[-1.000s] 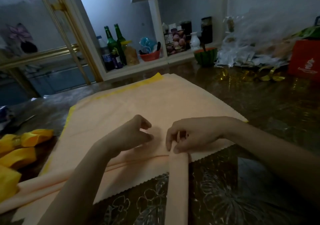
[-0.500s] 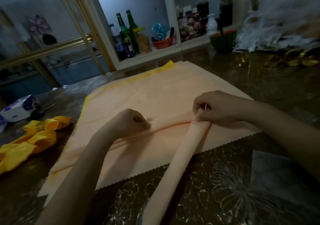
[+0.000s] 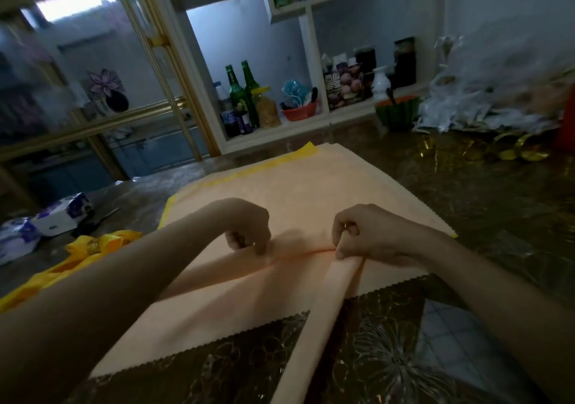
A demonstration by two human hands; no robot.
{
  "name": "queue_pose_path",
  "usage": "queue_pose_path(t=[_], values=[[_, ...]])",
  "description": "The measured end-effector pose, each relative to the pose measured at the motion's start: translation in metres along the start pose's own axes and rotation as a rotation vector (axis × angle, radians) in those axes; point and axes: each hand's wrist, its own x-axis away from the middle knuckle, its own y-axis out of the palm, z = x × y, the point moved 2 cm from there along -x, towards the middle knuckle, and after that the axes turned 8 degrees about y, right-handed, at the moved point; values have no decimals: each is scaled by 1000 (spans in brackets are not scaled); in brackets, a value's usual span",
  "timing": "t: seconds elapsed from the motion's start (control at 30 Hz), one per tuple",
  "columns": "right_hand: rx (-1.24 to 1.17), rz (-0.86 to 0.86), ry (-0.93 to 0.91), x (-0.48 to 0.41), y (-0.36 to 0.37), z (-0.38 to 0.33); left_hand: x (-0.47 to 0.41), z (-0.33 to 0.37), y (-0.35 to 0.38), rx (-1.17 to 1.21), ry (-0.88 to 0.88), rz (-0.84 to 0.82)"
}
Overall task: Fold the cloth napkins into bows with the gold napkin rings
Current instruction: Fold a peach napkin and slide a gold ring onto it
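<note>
**Step in hand:** shaping the bow from a peach cloth napkin (image 3: 326, 304) folded into a long narrow band. The band lies on a flat stack of peach cloth napkins (image 3: 311, 192). The stack sits mid-way across the dark glossy flower-patterned table (image 3: 466, 211), towards its front edge.

**Left hand (image 3: 245, 229):** grip clenched. The curled fingertips pinch the band and press it onto the stack. From there the band runs off left beneath the forearm.

**Right hand (image 3: 370, 235):** grip clenched on the same band, thumb and forefinger pinching it where it turns. From that turn the free end runs back over the stack's zigzag-cut hem. It then passes beyond the table's front edge and out of view.

The hands are near each other but apart, with a short creased stretch of band between them.

**Judgement:** this napkin is part-way done. One end appears turned back at the right-hand pinch, and no ring is on it. The next move calls for bringing the ends across the centre while the pinches hold. A ring must then be slid over the gathered middle. The shiny gold napkin rings (image 3: 516, 153) lie well apart, towards the far right corner. One hand must therefore let go to fetch a ring, and the other must hold both folds alone. The soft cloth may spring open then.

**Also present:** a yellow cloth bow (image 3: 96, 248) near the left edge, gathered through what appears to be a ring.
</note>
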Motion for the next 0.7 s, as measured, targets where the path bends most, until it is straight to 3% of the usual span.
queue_pose_path(t=[0.2, 0.4, 0.47, 0.57, 0.63, 0.7], values=[[-78, 27, -2, 4, 1, 0, 0, 17, 0, 208, -41, -8], [-60, -16, 6, 0, 3, 1, 13, 15, 7, 631, -195, 159], [19, -41, -24, -4, 3, 0, 12, 21, 16, 746, -212, 292], [-69, -74, -15, -2, -1, 4, 12, 34, 37, 963, -245, 528], [-192, -129, 39, 2, -5, 3, 10, 41, 55, 1000, -214, 619], [-163, -221, 53, 7, -11, -1, 11, 48, 71, 982, -170, 689]])
